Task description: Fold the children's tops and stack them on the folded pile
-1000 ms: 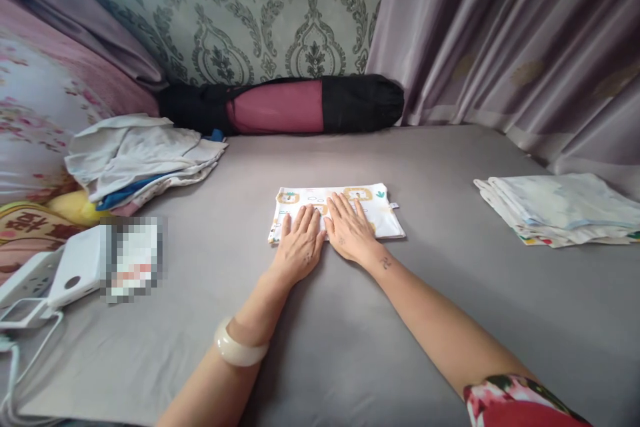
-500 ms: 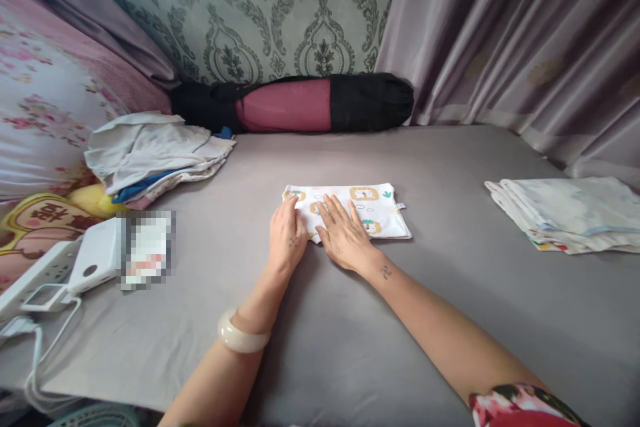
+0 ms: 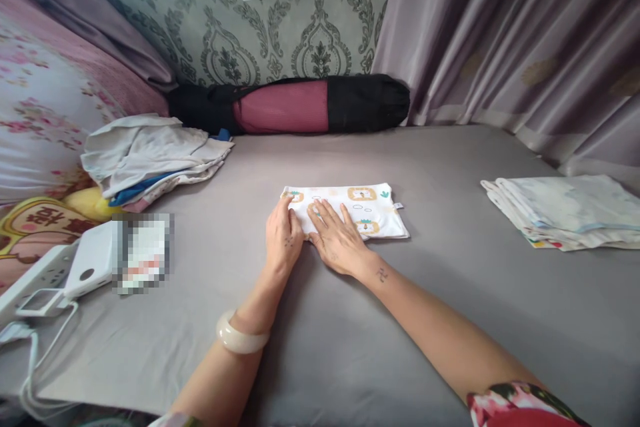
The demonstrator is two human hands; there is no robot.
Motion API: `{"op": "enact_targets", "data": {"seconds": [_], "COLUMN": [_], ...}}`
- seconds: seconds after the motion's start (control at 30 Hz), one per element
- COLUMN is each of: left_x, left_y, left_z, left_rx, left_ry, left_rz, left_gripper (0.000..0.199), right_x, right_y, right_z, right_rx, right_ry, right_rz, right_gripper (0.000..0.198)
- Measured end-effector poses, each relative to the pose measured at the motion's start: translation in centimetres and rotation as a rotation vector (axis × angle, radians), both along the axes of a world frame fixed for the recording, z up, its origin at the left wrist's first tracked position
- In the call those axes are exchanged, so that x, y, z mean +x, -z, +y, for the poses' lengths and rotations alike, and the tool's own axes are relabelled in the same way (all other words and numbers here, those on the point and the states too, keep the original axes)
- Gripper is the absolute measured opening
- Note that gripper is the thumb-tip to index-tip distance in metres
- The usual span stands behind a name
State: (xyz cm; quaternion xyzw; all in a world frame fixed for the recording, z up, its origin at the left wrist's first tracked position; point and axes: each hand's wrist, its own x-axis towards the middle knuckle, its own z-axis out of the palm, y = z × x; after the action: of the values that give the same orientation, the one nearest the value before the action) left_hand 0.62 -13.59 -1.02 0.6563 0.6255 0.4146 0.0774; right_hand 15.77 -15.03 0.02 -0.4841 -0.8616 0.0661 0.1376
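A white folded cloth (image 3: 334, 192) lies flat on the grey sheet, printed with yellow-orange animal faces and green leaves. A small white tag sticks out at its right side. My left hand (image 3: 284, 237) is at the cloth's left edge, fingers curled together with the edge between them and the thumb; part of the grip is hidden. Flat on the front middle of the cloth rests my right hand (image 3: 337, 237), fingers stretched out and slightly apart. The two hands are close together.
A grey sheet (image 3: 440, 213) covers the surface. Folded cloths (image 3: 565, 210) lie at the right, and a cloth pile (image 3: 155, 157) at the left. Behind is a black and pink rolled bag (image 3: 283, 107). A white power strip (image 3: 37, 277) and a white box-like device (image 3: 95, 257) sit at left.
My right hand has slid slightly left and nearer on the cloth, closer to my left hand. The view has shifted a little; the cloth stays in place.
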Motion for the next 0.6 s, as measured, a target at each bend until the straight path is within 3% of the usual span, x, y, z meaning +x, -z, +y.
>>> {"op": "enact_targets", "data": {"seconds": [0.2,0.47,0.6], "left_x": [-0.1,-1.3,-2.5], "left_y": [-0.3,0.2,0.0], "left_z": [-0.2,0.6,1.3], "left_rx": [-0.029,-0.120,-0.281], "left_ry": [-0.091,-0.208,-0.285], "left_rz": [-0.069,-0.001,0.024], "left_gripper": [0.037,0.037,0.040], "right_x": [-0.3,0.1,1.7], "right_y": [0.2,-0.7,-2.3], "right_z": [-0.3,0.3,1.4], "right_rx": [-0.045,-0.194,-0.301], "right_ry": [-0.192,-0.220,-0.189], "right_rz": [-0.020,0.032,0.254], "right_gripper": [0.055,0.054,0.049]}}
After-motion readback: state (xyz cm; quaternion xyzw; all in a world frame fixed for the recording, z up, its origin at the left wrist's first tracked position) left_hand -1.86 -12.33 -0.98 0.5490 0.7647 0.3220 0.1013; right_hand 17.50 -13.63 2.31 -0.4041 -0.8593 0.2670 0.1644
